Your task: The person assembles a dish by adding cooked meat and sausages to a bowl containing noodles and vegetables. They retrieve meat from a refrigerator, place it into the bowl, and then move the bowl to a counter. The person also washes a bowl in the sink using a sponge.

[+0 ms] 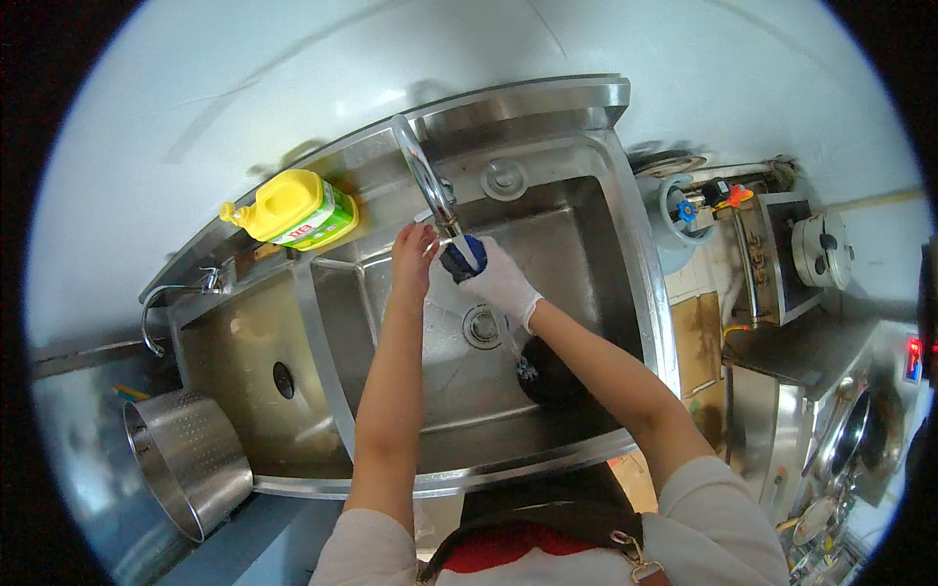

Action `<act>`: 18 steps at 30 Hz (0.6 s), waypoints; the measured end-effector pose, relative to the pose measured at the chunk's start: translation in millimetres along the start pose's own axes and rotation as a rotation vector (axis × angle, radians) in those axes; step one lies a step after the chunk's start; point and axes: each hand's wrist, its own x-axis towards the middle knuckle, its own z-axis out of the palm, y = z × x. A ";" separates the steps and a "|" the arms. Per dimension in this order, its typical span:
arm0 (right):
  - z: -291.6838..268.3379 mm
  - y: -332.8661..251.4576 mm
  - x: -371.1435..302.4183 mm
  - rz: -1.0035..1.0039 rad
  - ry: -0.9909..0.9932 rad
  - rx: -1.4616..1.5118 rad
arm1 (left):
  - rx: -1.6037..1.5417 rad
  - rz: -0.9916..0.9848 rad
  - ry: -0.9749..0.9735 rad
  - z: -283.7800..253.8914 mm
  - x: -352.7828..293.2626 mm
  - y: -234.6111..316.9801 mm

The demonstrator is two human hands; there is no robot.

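Observation:
My right hand (506, 276), in a white glove, grips a small dark blue rounded vessel (459, 262) under the tap. Its exact kind is hard to make out. Water runs from the curved steel faucet (422, 166) onto it. Bare, with fingers loosely bent and apart, my left hand (412, 256) is just left of the faucet's spout and the vessel; nothing shows in it. Below is the right basin of a steel sink (440, 386) with its drain (482, 326). A black round bowl-like thing (549, 376) lies in that basin, partly behind my right forearm, with water splashing at its edge.
A yellow detergent jug (291, 207) stands on the sink's back ledge. Cloudy water fills the left basin (259, 361), beside a perforated steel pot (195, 454). To the right are a gas cylinder (674, 230), a stove (782, 259) and a white pot (816, 252).

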 end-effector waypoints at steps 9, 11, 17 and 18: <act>-5.0 -21.0 -11.1 0.052 0.049 0.032 | 0.286 0.012 -0.094 22.7 4.2 29.3; -13.4 -31.5 -9.6 0.071 -0.010 0.032 | 0.398 0.043 -0.120 43.4 -4.0 38.8; -23.2 -17.8 -17.0 0.330 -0.318 0.934 | 0.130 -0.084 -0.394 20.0 -49.5 32.0; -17.6 -7.3 -22.1 0.357 -0.359 1.180 | 0.075 -0.063 -0.413 6.5 -61.8 17.8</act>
